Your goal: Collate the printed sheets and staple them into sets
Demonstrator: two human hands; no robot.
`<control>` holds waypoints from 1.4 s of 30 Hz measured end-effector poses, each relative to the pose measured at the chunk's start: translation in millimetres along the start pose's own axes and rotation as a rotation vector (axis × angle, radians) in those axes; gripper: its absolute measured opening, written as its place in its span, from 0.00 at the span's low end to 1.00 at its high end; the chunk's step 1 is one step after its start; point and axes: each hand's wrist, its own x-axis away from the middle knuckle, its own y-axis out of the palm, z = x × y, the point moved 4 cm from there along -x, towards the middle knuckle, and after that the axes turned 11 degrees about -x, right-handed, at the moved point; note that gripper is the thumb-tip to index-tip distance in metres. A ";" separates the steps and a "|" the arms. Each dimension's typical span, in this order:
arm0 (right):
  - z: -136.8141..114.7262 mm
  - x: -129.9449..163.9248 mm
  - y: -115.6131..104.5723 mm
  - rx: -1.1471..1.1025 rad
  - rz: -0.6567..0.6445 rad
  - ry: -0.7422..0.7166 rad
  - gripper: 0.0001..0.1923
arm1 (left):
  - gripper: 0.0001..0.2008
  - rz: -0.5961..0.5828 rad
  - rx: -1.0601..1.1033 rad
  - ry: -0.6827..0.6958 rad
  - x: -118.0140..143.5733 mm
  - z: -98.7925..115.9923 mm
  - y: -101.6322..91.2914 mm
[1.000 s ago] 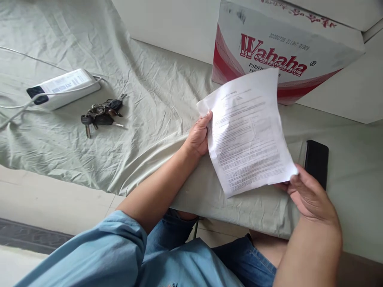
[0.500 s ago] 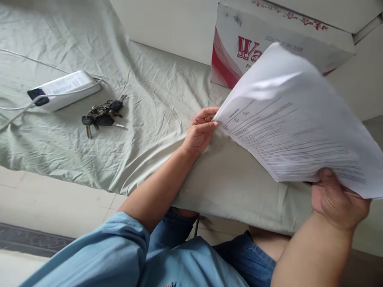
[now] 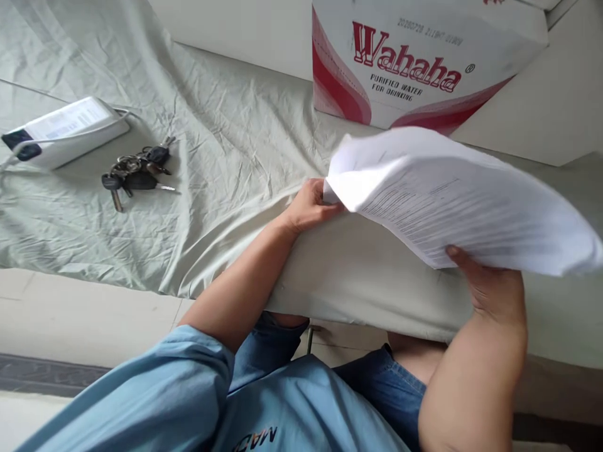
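Observation:
A stack of printed paper sheets [image 3: 447, 201] is held up above the cloth, bowed and slanting down to the right. My left hand [image 3: 313, 206] is closed on the stack's left corner, where the paper folds over; some of its fingers are behind the sheets. Along the lower edge, my right hand [image 3: 492, 279] grips the sheets with its thumb on the printed side and the other fingers hidden underneath. Lines of print show on the top page, too blurred to read.
A greenish cloth [image 3: 245, 138] covers the table. On the left lie a bunch of keys [image 3: 136, 172] and a white box-shaped device [image 3: 66, 132] with a cable. A Wahaha water carton [image 3: 409, 69] stands at the back, beside a white panel [image 3: 235, 31].
The paper's upper edge has dropped and curled, uncovering the carton's lettering. My right hand has shifted left along the lower edge. The view has moved slightly.

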 end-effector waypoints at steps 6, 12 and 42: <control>15.1 -0.9 -8.4 0.005 0.010 0.125 0.38 | 0.21 -0.108 -0.251 0.131 -5.5 6.0 6.1; 24.6 5.9 -14.9 0.038 -0.080 0.301 0.33 | 0.33 0.037 -0.119 0.069 -8.1 1.9 3.8; 26.9 4.7 -17.9 0.050 -0.015 0.184 0.22 | 0.41 -0.286 -0.061 0.001 1.5 12.5 24.8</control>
